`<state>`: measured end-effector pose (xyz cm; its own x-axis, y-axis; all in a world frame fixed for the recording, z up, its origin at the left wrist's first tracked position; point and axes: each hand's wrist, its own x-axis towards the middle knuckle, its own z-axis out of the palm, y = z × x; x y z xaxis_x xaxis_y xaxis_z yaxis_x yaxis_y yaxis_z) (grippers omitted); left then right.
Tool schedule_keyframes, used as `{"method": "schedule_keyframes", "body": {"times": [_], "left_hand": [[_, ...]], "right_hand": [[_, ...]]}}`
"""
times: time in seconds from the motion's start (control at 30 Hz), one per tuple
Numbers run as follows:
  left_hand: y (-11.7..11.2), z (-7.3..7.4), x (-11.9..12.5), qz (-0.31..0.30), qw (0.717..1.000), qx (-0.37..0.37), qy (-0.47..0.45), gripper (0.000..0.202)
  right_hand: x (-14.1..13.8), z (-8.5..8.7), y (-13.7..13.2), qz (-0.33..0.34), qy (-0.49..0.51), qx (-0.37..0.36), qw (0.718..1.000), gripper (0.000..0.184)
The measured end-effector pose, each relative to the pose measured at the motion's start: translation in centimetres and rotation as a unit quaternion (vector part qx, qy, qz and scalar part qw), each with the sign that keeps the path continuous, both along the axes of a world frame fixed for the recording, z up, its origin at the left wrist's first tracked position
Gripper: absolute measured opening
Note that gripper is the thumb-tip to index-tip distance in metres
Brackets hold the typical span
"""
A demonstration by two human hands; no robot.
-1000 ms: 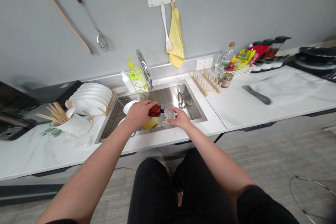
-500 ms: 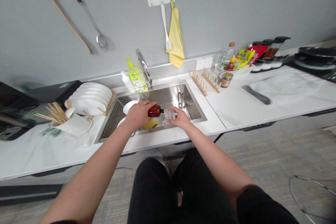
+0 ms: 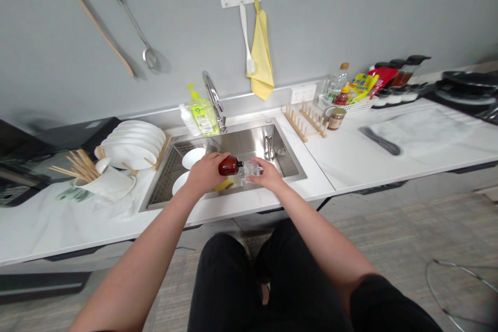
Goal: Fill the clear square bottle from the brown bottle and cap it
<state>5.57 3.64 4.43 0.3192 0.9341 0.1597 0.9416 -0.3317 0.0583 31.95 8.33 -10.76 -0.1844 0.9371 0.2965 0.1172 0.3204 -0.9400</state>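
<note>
Brown bottle (image 3: 228, 166), gripped by the left hand (image 3: 208, 171), already has its neck at the clear cup (image 3: 251, 168) the right hand's (image 3: 268, 174) fingers hold, but how full it is, I cannot tell.

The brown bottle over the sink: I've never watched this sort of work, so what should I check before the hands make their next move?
1. Left hand has hold of the brown bottle: ok.
2. Right hand has hold of the clear container: ok.
3. Bottle's neck points toward the clear container: ok; the bottle lies tipped well over.
4. Both held over the sink: ok.
5. Liquid running out of the bottle: cannot tell; too small to see.
6. Sink free of other things: not ok; white dishes and a yellow item are in it.
</note>
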Motion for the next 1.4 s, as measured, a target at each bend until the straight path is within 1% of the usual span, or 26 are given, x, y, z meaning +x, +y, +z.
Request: {"method": "schedule_keyframes", "body": {"times": [0.07, 0.13, 0.2, 0.27, 0.33, 0.4, 0.47, 0.5, 0.57, 0.63, 0.7, 0.8, 0.9, 1.03, 1.13, 1.23, 1.3, 1.4], "left_hand": [[-0.2, -0.8, 0.0, 0.021, 0.999, -0.013, -0.048, 0.082], [-0.4, -2.0, -0.2, 0.037, 0.991, -0.023, -0.128, 0.087], [-0.8, -3.6, -0.5, 0.052, 0.969, -0.030, -0.238, 0.088], [-1.3, -5.5, -0.9, 0.068, 0.930, -0.027, -0.361, 0.088], [-1.9, -7.4, -1.4, 0.075, 0.879, -0.012, -0.472, 0.092], [-2.8, -9.0, -1.9, 0.081, 0.826, 0.012, -0.557, 0.095], [-3.7, -10.4, -2.4, 0.093, 0.784, 0.040, -0.612, 0.094], [-4.2, -11.0, -2.6, 0.101, 0.769, 0.054, -0.629, 0.092], [-4.9, -12.2, -3.2, 0.115, 0.751, 0.070, -0.646, 0.090], [-5.4, -13.2, -3.7, 0.117, 0.745, 0.069, -0.653, 0.088], [-5.7, -14.1, -4.1, 0.107, 0.741, 0.063, -0.660, 0.088], [-5.7, -14.9, -4.4, 0.097, 0.738, 0.065, -0.664, 0.090], [-5.7, -14.9, -4.3, 0.099, 0.749, 0.059, -0.653, 0.094], [-6.0, -14.0, -4.1, 0.088, 0.775, 0.052, -0.624, 0.090], [-6.2, -13.4, -4.1, 0.083, 0.783, 0.044, -0.614, 0.086], [-6.3, -13.2, -4.0, 0.083, 0.784, 0.037, -0.614, 0.085], [-6.3, -13.3, -4.0, 0.080, 0.791, 0.039, -0.606, 0.084], [-6.3, -13.6, -4.0, 0.074, 0.800, 0.039, -0.594, 0.086]], "right_hand": [[0.0, -0.1, 0.0, 0.004, 0.008, -0.005, 1.000, 0.081], [0.0, -0.1, 0.1, 0.009, 0.015, -0.011, 1.000, 0.082], [0.0, 0.0, 0.1, 0.014, 0.018, -0.019, 1.000, 0.083], [0.1, 0.1, 0.1, 0.019, 0.024, -0.027, 0.999, 0.082], [0.2, 0.3, 0.0, 0.025, 0.034, -0.032, 0.999, 0.080], [0.3, 0.4, 0.0, 0.031, 0.044, -0.036, 0.998, 0.078], [0.3, 0.4, -0.1, 0.035, 0.051, -0.043, 0.997, 0.077], [0.3, 0.4, -0.1, 0.036, 0.056, -0.047, 0.997, 0.077], [0.3, 0.4, -0.1, 0.037, 0.065, -0.056, 0.996, 0.078], [0.4, 0.4, -0.1, 0.036, 0.075, -0.066, 0.994, 0.080], [0.4, 0.5, -0.2, 0.037, 0.083, -0.074, 0.993, 0.082], [0.4, 0.8, -0.6, 0.043, 0.089, -0.079, 0.992, 0.081], [0.5, 1.3, -1.2, 0.041, 0.098, -0.075, 0.992, 0.081], [1.5, 1.6, -2.7, 0.008, 0.112, -0.070, 0.991, 0.082], [3.7, 1.6, -4.4, -0.017, 0.124, -0.060, 0.990, 0.081], [7.1, 1.8, -6.0, -0.062, 0.120, -0.035, 0.990, 0.078], [9.7, 1.9, -6.7, -0.117, 0.104, -0.025, 0.987, 0.079], [13.7, 1.7, -6.9, -0.216, 0.070, -0.017, 0.974, 0.085]]}}
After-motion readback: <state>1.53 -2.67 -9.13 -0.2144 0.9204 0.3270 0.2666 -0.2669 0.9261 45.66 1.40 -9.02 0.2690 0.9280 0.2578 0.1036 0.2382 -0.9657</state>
